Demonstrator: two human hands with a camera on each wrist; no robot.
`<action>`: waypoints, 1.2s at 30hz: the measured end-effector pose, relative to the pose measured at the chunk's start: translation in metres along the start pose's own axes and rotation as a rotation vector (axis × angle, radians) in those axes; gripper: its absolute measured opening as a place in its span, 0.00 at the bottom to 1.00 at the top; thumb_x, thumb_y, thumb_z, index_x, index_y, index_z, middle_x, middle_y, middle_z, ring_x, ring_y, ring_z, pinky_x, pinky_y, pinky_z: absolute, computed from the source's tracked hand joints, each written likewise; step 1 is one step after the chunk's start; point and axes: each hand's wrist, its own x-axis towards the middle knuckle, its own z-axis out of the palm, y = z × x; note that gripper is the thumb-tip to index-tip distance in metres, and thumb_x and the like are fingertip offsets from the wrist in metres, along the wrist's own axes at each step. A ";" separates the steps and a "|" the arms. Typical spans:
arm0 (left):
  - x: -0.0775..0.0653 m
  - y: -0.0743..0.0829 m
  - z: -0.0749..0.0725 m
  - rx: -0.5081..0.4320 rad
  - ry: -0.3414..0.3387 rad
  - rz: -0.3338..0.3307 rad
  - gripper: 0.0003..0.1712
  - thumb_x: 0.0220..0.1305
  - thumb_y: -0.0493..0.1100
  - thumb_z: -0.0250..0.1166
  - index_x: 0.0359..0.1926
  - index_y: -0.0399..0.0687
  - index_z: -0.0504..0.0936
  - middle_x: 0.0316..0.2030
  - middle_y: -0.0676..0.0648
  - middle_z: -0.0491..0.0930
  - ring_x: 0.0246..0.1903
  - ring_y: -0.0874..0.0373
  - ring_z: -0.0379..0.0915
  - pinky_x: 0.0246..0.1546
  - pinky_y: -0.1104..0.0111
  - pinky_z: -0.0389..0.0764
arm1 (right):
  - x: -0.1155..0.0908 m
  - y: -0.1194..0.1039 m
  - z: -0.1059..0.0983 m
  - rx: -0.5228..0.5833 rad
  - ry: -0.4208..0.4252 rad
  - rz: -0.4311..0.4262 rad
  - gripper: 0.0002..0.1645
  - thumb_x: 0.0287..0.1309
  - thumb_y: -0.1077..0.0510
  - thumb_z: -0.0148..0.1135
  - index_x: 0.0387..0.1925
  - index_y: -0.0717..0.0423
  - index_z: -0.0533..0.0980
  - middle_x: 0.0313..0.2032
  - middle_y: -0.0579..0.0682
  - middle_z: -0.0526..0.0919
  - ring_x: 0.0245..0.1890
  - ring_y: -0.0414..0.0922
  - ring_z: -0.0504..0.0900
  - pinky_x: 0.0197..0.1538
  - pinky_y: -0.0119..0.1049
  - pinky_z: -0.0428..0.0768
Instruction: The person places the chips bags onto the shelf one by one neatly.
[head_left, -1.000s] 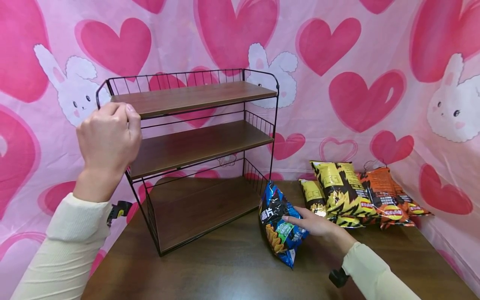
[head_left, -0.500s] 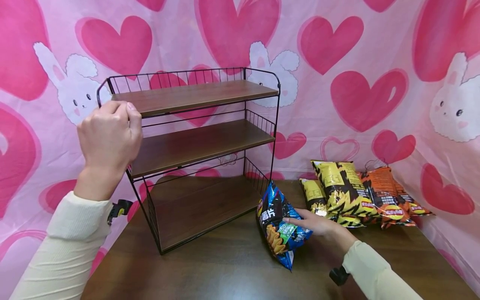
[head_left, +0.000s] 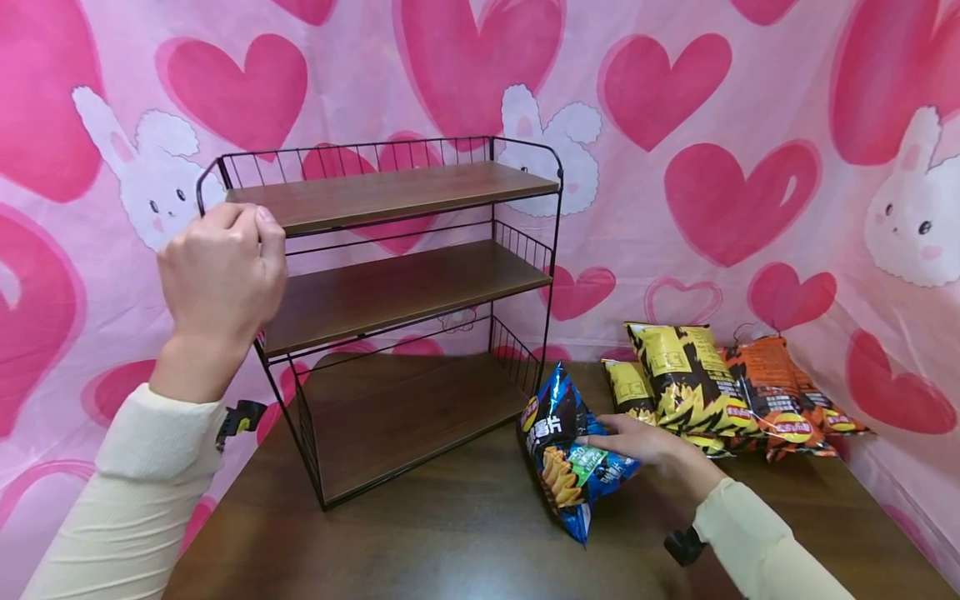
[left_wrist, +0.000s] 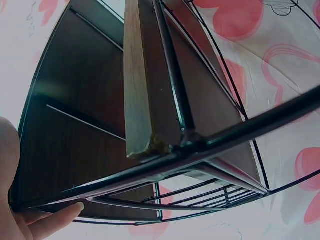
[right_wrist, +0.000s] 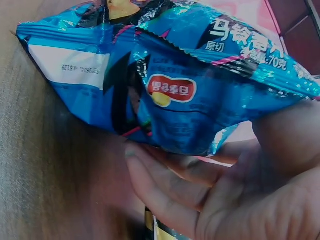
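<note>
My left hand [head_left: 221, 279] grips the upper left front of a three-tier shelf rack [head_left: 405, 196] with a black wire frame and brown boards. In the left wrist view its fingers [left_wrist: 52, 221] curl at the rack's dark metal bar [left_wrist: 120, 177]. My right hand [head_left: 648, 446] holds a blue bag of potato chips [head_left: 558, 454] by its right side, tilted, in front of the rack's lower right corner. From the right wrist, the bag [right_wrist: 175, 120] shows its back seam, with the fingers [right_wrist: 160, 195] underneath.
Yellow chip bags [head_left: 678, 375] and orange chip bags [head_left: 776, 392] lie piled at the back right of the brown table [head_left: 450, 550]. A pink cloth with hearts and rabbits [head_left: 735, 200] hangs behind the rack and along the right side.
The blue chip bag has turned slightly in my right hand, showing more of its printed front, and shifted a little to the right. My left hand keeps its grip on the rack.
</note>
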 end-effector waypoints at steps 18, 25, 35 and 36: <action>-0.001 0.000 0.000 0.002 -0.012 0.000 0.34 0.77 0.50 0.42 0.24 0.28 0.78 0.36 0.31 0.85 0.29 0.26 0.78 0.23 0.37 0.73 | -0.017 -0.024 -0.009 -0.086 -0.019 0.004 0.57 0.65 0.28 0.57 0.73 0.71 0.60 0.68 0.69 0.69 0.66 0.65 0.71 0.65 0.62 0.71; 0.000 0.001 0.000 0.000 -0.007 0.004 0.34 0.77 0.49 0.42 0.22 0.28 0.77 0.35 0.32 0.85 0.27 0.27 0.77 0.22 0.38 0.72 | -0.018 -0.026 -0.010 -0.083 -0.058 -0.029 0.61 0.60 0.35 0.68 0.73 0.75 0.55 0.69 0.72 0.66 0.70 0.70 0.64 0.66 0.66 0.67; -0.001 0.001 0.000 0.005 -0.005 0.005 0.34 0.77 0.50 0.42 0.23 0.29 0.77 0.35 0.32 0.84 0.28 0.27 0.77 0.22 0.38 0.72 | -0.014 -0.016 -0.015 -0.009 -0.070 -0.038 0.59 0.62 0.42 0.70 0.74 0.78 0.52 0.71 0.77 0.60 0.73 0.72 0.59 0.70 0.66 0.62; 0.000 0.001 -0.001 0.006 -0.005 0.006 0.34 0.77 0.50 0.42 0.23 0.28 0.77 0.35 0.32 0.84 0.28 0.27 0.77 0.22 0.38 0.72 | -0.014 -0.015 -0.015 -0.004 -0.071 -0.039 0.59 0.62 0.43 0.70 0.74 0.78 0.51 0.71 0.77 0.60 0.73 0.73 0.58 0.70 0.66 0.62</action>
